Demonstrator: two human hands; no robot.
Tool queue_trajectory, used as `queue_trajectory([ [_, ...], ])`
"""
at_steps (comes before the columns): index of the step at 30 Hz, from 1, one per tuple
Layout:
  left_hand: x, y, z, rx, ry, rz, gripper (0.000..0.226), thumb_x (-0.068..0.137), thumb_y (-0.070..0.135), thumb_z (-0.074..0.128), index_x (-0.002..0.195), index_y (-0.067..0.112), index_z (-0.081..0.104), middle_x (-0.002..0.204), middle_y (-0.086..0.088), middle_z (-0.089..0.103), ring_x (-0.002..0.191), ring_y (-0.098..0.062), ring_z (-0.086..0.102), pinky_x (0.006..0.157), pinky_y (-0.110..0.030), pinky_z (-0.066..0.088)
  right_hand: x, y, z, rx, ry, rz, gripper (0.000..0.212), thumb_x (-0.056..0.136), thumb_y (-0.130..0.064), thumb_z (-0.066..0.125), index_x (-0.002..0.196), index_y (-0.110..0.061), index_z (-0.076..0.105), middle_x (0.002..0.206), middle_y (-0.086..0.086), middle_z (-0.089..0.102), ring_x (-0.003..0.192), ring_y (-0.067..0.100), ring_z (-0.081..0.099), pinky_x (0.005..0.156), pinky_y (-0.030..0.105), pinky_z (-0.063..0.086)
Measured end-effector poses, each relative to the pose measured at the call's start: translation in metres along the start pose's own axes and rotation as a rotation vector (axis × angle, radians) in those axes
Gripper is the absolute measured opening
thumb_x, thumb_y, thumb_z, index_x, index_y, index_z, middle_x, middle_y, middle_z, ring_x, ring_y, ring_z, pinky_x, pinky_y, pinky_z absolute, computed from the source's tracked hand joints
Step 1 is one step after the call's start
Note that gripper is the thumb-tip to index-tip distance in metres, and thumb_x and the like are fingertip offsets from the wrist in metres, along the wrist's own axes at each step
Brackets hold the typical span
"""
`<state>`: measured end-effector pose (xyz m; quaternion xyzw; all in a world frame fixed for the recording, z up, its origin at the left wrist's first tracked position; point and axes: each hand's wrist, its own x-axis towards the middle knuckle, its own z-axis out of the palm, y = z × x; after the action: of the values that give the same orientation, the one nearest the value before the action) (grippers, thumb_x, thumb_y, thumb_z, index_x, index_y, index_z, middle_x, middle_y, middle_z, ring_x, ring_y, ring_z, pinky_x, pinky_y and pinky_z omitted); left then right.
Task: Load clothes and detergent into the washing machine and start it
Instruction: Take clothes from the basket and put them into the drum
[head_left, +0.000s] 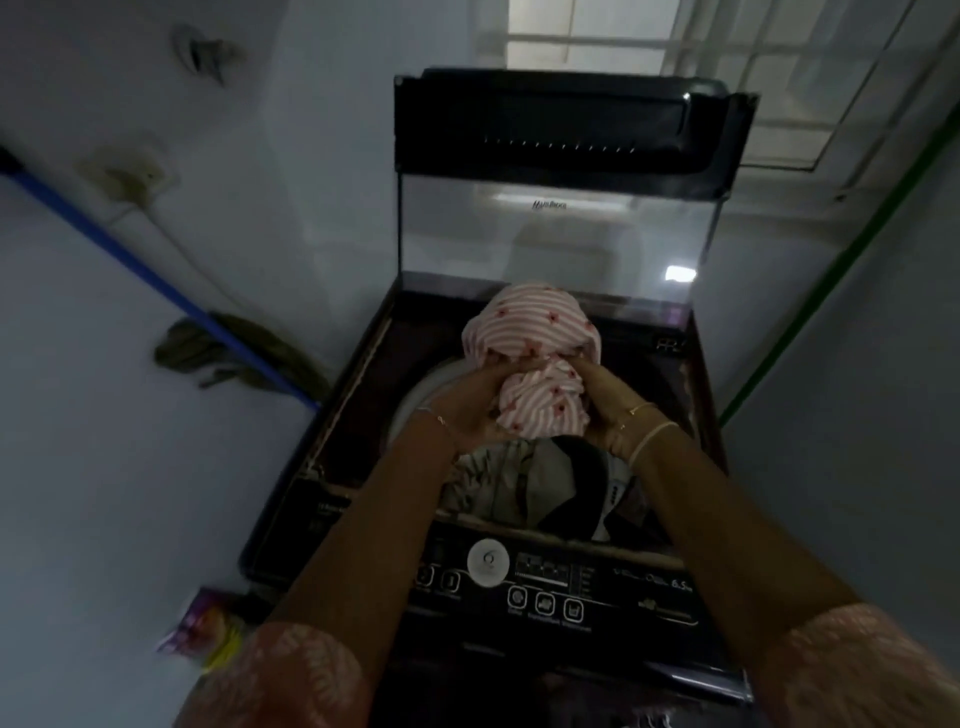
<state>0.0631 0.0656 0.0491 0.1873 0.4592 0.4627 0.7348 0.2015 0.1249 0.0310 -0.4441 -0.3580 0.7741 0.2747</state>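
Washing machine (363, 400) is seen w/ lid (556, 234) raised and drum part-filled w/ clothes (540, 483). Striped garment (535, 332) is held bunched over the drum opening, cloth gripped in the curled fingers of left hand (467, 410) and right hand (608, 410). Risk: if released short, the far fold could be left on the rear rim and trapped by the lid. Detergent likely not yet added; floor packet (208, 629) can't be identified.
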Motion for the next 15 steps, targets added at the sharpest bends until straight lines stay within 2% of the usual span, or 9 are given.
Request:
queue_trajectory([
  [1, 0.008, -0.005, -0.007, 0.062, 0.063, 0.002, 0.053, 0.089, 0.03, 0.064, 0.135, 0.008, 0.05, 0.135, -0.01, 0.056, 0.124, -0.026, 0.053, 0.103, -0.039, 0.044, 0.006, 0.007, -0.004, -0.017, 0.043, -0.001, 0.026, 0.095, -0.027, 0.05, 0.101, -0.007, 0.065, 0.08, 0.006, 0.074, 0.071, 0.019, 0.071, 0.064, 0.028, 0.058],
  [3, 0.026, -0.018, -0.026, 0.177, 0.206, 0.06, 0.107, 0.053, 0.04, 0.091, 0.143, 0.013, 0.039, 0.134, -0.008, 0.058, 0.119, -0.024, 0.058, 0.099, -0.043, 0.049, 0.015, 0.02, -0.015, -0.091, 0.121, -0.009, 0.025, 0.092, -0.02, 0.055, 0.108, -0.003, 0.064, 0.09, 0.013, 0.072, 0.076, 0.024, 0.069, 0.074, 0.034, 0.058],
  [4, 0.037, -0.026, -0.042, 0.237, 0.273, 0.105, 0.131, 0.038, 0.037, 0.096, 0.148, 0.017, 0.027, 0.138, -0.006, 0.053, 0.12, -0.023, 0.057, 0.099, -0.045, 0.048, 0.018, 0.025, -0.019, -0.167, 0.149, -0.005, 0.029, 0.09, -0.019, 0.059, 0.114, -0.003, 0.062, 0.099, 0.016, 0.069, 0.082, 0.028, 0.067, 0.081, 0.04, 0.056],
  [5, 0.038, -0.03, -0.05, 0.331, 0.344, 0.165, 0.139, 0.036, 0.03, 0.097, 0.15, 0.021, 0.018, 0.141, -0.004, 0.048, 0.123, -0.023, 0.054, 0.101, -0.046, 0.047, 0.021, 0.032, -0.023, -0.247, 0.155, 0.002, 0.032, 0.088, -0.019, 0.062, 0.117, -0.004, 0.061, 0.107, 0.017, 0.067, 0.087, 0.03, 0.066, 0.085, 0.044, 0.054],
  [6, 0.035, -0.032, -0.056, 0.436, 0.37, 0.208, 0.134, 0.04, 0.022, 0.094, 0.15, 0.021, 0.019, 0.139, -0.002, 0.047, 0.124, -0.022, 0.051, 0.102, -0.044, 0.045, 0.023, 0.037, -0.026, -0.325, 0.16, 0.013, 0.034, 0.087, -0.019, 0.064, 0.119, -0.007, 0.061, 0.111, 0.016, 0.066, 0.09, 0.03, 0.065, 0.084, 0.044, 0.054],
  [9, 0.024, -0.039, -0.062, 0.728, 0.29, 0.183, 0.085, 0.065, 0.014, 0.076, 0.142, 0.015, 0.04, 0.128, -0.004, 0.054, 0.121, -0.024, 0.052, 0.099, -0.039, 0.047, 0.028, 0.051, -0.027, -0.44, 0.174, 0.019, 0.038, 0.085, -0.017, 0.067, 0.122, -0.009, 0.059, 0.109, 0.01, 0.065, 0.089, 0.025, 0.063, 0.071, 0.033, 0.052],
  [12, 0.027, -0.047, -0.067, 0.804, 0.237, 0.074, 0.049, 0.084, 0.009, 0.065, 0.13, 0.012, 0.05, 0.117, -0.009, 0.06, 0.096, -0.018, 0.06, 0.074, -0.022, 0.054, 0.03, 0.06, -0.024, -0.488, 0.153, -0.009, 0.049, 0.083, -0.008, 0.068, 0.129, -0.004, 0.052, 0.125, 0.015, 0.059, 0.105, 0.027, 0.058, 0.084, 0.035, 0.047],
  [14, 0.032, -0.052, -0.073, 0.808, 0.238, -0.006, 0.026, 0.093, 0.006, 0.055, 0.117, 0.013, 0.056, 0.113, -0.013, 0.064, 0.082, -0.014, 0.06, 0.07, -0.022, 0.051, 0.031, 0.064, -0.024, -0.487, 0.138, 0.03, 0.06, 0.082, 0.001, 0.066, 0.137, -0.004, 0.043, 0.134, 0.02, 0.052, 0.119, 0.033, 0.052, 0.093, 0.039, 0.045],
  [15, 0.035, -0.052, -0.076, 0.816, 0.255, -0.036, 0.024, 0.093, 0.008, 0.054, 0.116, 0.013, 0.058, 0.112, -0.012, 0.065, 0.082, -0.014, 0.061, 0.07, -0.023, 0.05, 0.032, 0.065, -0.024, -0.478, 0.123, 0.054, 0.064, 0.082, 0.004, 0.064, 0.14, -0.004, 0.038, 0.136, 0.021, 0.049, 0.122, 0.036, 0.05, 0.094, 0.04, 0.043],
])
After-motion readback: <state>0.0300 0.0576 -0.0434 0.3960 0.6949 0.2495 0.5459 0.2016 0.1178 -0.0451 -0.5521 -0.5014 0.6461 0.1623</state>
